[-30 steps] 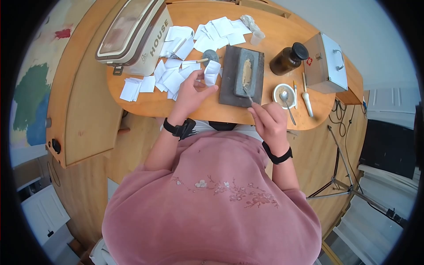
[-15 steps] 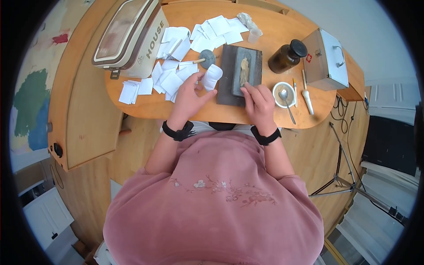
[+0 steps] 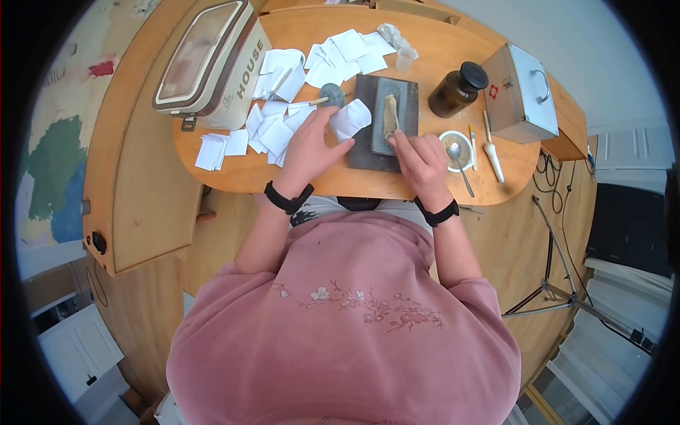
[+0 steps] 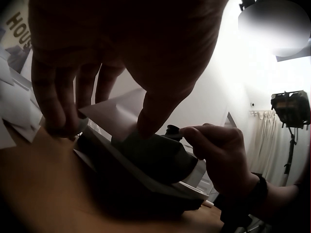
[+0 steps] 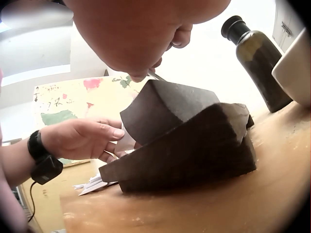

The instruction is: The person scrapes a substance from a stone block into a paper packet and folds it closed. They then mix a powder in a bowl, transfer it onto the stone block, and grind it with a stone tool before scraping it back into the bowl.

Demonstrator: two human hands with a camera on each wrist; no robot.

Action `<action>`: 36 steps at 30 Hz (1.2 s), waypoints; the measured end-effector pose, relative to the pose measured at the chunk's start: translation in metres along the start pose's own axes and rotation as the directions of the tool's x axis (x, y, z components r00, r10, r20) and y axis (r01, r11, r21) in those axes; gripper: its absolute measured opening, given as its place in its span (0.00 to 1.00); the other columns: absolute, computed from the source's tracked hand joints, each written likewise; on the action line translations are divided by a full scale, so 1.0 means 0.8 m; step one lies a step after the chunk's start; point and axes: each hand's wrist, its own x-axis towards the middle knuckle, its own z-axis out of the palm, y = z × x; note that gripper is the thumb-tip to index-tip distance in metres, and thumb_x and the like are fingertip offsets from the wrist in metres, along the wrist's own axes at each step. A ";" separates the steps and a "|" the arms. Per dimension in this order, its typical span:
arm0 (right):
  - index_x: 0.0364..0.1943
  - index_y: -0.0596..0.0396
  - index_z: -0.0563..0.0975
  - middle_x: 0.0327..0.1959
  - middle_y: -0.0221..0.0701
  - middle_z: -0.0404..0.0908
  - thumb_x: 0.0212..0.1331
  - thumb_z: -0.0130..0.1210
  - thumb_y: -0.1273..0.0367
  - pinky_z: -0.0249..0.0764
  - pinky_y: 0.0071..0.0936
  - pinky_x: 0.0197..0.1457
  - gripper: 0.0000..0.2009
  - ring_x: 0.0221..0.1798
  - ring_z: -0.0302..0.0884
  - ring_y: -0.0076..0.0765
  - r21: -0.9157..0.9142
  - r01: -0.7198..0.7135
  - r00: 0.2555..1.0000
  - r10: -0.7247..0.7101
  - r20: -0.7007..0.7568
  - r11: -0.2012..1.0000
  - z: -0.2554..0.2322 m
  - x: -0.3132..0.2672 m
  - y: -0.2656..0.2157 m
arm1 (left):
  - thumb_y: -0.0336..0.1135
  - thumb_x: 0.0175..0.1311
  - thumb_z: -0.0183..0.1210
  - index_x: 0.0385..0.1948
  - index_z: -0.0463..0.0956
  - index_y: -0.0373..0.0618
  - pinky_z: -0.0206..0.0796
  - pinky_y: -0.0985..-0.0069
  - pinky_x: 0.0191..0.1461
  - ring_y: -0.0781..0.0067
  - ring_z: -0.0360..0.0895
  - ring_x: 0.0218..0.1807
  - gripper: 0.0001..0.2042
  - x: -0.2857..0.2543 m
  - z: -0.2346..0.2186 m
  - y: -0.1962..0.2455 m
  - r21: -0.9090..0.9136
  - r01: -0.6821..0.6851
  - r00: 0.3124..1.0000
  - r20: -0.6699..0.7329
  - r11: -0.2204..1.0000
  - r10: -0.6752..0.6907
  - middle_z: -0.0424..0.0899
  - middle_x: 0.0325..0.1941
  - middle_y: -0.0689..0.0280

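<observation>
In the head view my left hand (image 3: 309,151) holds a folded white paper (image 3: 351,119) between thumb and fingers, beside a grey stone slab (image 3: 406,113). The slab lies on a larger dark block (image 3: 363,147) and carries a long strip of beige paste (image 3: 390,113). My right hand (image 3: 423,163) pinches a thin metal tool (image 5: 156,75) at the slab's near end, its tip hidden in the head view. The left wrist view shows the paper (image 4: 116,115) against the thumb, close by the slab.
Right of the slab stand a white bowl (image 3: 446,139) with a spoon (image 3: 462,168), a brown jar (image 3: 457,91) and a metal case (image 3: 523,106). White paper sheets (image 3: 276,131) and a large lidded container (image 3: 212,71) lie to the left. A pestle-like tool (image 3: 494,161) is at far right.
The paper has moved right, to the edge of the slab, with my left hand. My right hand has shifted up and left onto the slab's near end, and the paste strip looks thicker.
</observation>
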 end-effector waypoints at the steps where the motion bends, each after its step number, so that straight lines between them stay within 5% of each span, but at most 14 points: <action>1: 0.51 0.58 0.89 0.28 0.28 0.74 0.58 0.79 0.75 0.68 0.39 0.33 0.17 0.29 0.73 0.39 0.001 0.011 1.000 -0.011 -0.022 1.000 -0.004 0.000 -0.001 | 0.44 0.64 0.78 0.69 0.78 0.41 0.79 0.58 0.66 0.49 0.86 0.62 0.34 0.002 0.001 -0.001 0.015 -0.041 0.999 -0.014 0.999 0.041 0.86 0.66 0.55; 6: 0.53 0.58 0.89 0.29 0.28 0.76 0.56 0.80 0.76 0.66 0.39 0.33 0.19 0.29 0.72 0.38 0.022 0.032 0.999 -0.031 -0.033 0.999 -0.034 0.002 -0.022 | 0.42 0.64 0.77 0.70 0.77 0.42 0.78 0.57 0.71 0.45 0.83 0.69 0.33 0.011 0.005 0.001 0.032 -0.096 0.995 -0.027 0.995 0.097 0.85 0.68 0.54; 8: 0.54 0.59 0.89 0.30 0.28 0.77 0.55 0.81 0.76 0.66 0.38 0.32 0.20 0.29 0.72 0.37 0.067 0.055 0.998 -0.053 -0.029 0.996 -0.043 0.005 -0.032 | 0.39 0.61 0.80 0.70 0.78 0.42 0.81 0.62 0.63 0.54 0.87 0.57 0.34 0.012 0.007 0.005 0.013 -0.138 0.989 -0.048 0.990 0.139 0.86 0.66 0.56; 12: 0.52 0.60 0.90 0.29 0.29 0.78 0.55 0.81 0.76 0.66 0.37 0.32 0.19 0.29 0.73 0.39 0.157 0.009 0.999 -0.002 -0.047 0.988 -0.041 0.012 -0.050 | 0.36 0.60 0.80 0.70 0.79 0.45 0.81 0.62 0.63 0.54 0.88 0.56 0.34 0.010 0.010 0.010 -0.062 -0.129 0.991 -0.034 0.990 0.127 0.87 0.66 0.57; 14: 0.47 0.63 0.91 0.28 0.30 0.79 0.60 0.78 0.78 0.67 0.34 0.32 0.12 0.28 0.74 0.36 0.321 -0.248 0.962 0.271 -0.030 0.914 -0.030 0.011 -0.060 | 0.33 0.59 0.80 0.69 0.79 0.47 0.81 0.61 0.63 0.56 0.88 0.57 0.33 0.007 0.010 0.014 -0.132 -0.131 0.991 -0.033 0.983 0.128 0.87 0.66 0.58; 15: 0.47 0.63 0.91 0.28 0.30 0.79 0.60 0.78 0.78 0.67 0.34 0.32 0.12 0.28 0.74 0.36 0.321 -0.247 0.962 0.270 -0.028 0.914 -0.025 0.013 -0.065 | 0.33 0.59 0.80 0.69 0.79 0.47 0.81 0.61 0.63 0.56 0.88 0.57 0.33 0.006 0.010 0.014 -0.133 -0.130 0.991 -0.034 0.983 0.127 0.87 0.66 0.58; 17: 0.43 0.65 0.91 0.26 0.31 0.80 0.65 0.75 0.78 0.68 0.31 0.33 0.06 0.28 0.75 0.30 0.531 -0.626 0.722 0.681 0.119 0.571 -0.017 0.016 -0.072 | 0.32 0.59 0.79 0.68 0.79 0.47 0.81 0.62 0.62 0.57 0.88 0.57 0.33 0.004 0.010 0.014 -0.164 -0.166 0.986 -0.041 0.972 0.161 0.88 0.66 0.60; 21: 0.43 0.66 0.91 0.26 0.30 0.81 0.69 0.74 0.78 0.69 0.29 0.34 0.04 0.29 0.75 0.25 0.535 -0.672 0.676 0.720 0.161 0.512 -0.028 0.025 -0.079 | 0.32 0.59 0.79 0.69 0.79 0.47 0.81 0.62 0.61 0.57 0.88 0.58 0.32 0.001 0.012 0.009 -0.142 -0.183 0.983 -0.042 0.973 0.179 0.88 0.66 0.59; 24: 0.43 0.65 0.91 0.25 0.32 0.81 0.67 0.74 0.78 0.68 0.30 0.33 0.05 0.27 0.74 0.28 0.446 -0.567 0.788 0.614 0.047 0.693 -0.048 0.027 -0.080 | 0.33 0.60 0.80 0.69 0.79 0.47 0.81 0.62 0.61 0.57 0.88 0.58 0.33 -0.001 0.007 0.013 -0.138 -0.167 0.986 -0.048 0.976 0.162 0.88 0.65 0.60; 26: 0.44 0.63 0.91 0.27 0.32 0.80 0.63 0.76 0.77 0.68 0.33 0.32 0.08 0.26 0.73 0.34 0.244 -0.302 0.944 0.324 -0.056 0.922 -0.061 0.020 -0.069 | 0.37 0.62 0.78 0.68 0.79 0.46 0.79 0.57 0.69 0.48 0.86 0.64 0.31 -0.005 0.001 0.013 -0.140 -0.018 1.000 -0.014 0.990 0.016 0.86 0.66 0.55; 27: 0.44 0.63 0.91 0.27 0.32 0.80 0.63 0.76 0.77 0.68 0.33 0.32 0.08 0.26 0.73 0.34 0.240 -0.303 0.945 0.324 -0.052 0.922 -0.067 0.022 -0.063 | 0.37 0.62 0.78 0.68 0.79 0.46 0.79 0.57 0.69 0.48 0.86 0.64 0.31 -0.006 0.002 0.007 -0.145 -0.018 1.000 -0.013 0.989 0.016 0.86 0.66 0.55; 28: 0.45 0.61 0.90 0.27 0.32 0.79 0.60 0.77 0.76 0.69 0.35 0.32 0.11 0.27 0.73 0.36 0.164 -0.172 0.985 0.170 0.027 0.971 -0.073 0.026 -0.058 | 0.40 0.63 0.78 0.68 0.79 0.46 0.80 0.57 0.66 0.49 0.86 0.63 0.31 -0.009 0.004 -0.002 -0.077 -0.024 0.999 -0.045 0.997 0.021 0.87 0.64 0.55; 29: 0.46 0.60 0.89 0.28 0.31 0.77 0.58 0.78 0.76 0.69 0.37 0.32 0.13 0.27 0.72 0.39 0.101 -0.031 0.993 0.019 0.117 0.994 -0.076 0.027 -0.055 | 0.42 0.63 0.78 0.68 0.79 0.46 0.80 0.56 0.64 0.50 0.86 0.62 0.31 -0.012 0.006 -0.010 -0.008 -0.029 0.997 -0.076 1.000 0.028 0.87 0.62 0.56; 36: 0.38 0.57 0.84 0.34 0.30 0.76 0.61 0.71 0.72 0.75 0.38 0.44 0.06 0.41 0.79 0.39 -0.004 0.082 0.904 -0.072 0.421 0.997 -0.075 0.047 -0.061 | 0.46 0.64 0.77 0.67 0.80 0.45 0.80 0.57 0.58 0.53 0.87 0.57 0.31 -0.020 -0.004 -0.014 0.082 -0.031 0.995 -0.093 0.996 0.039 0.88 0.56 0.59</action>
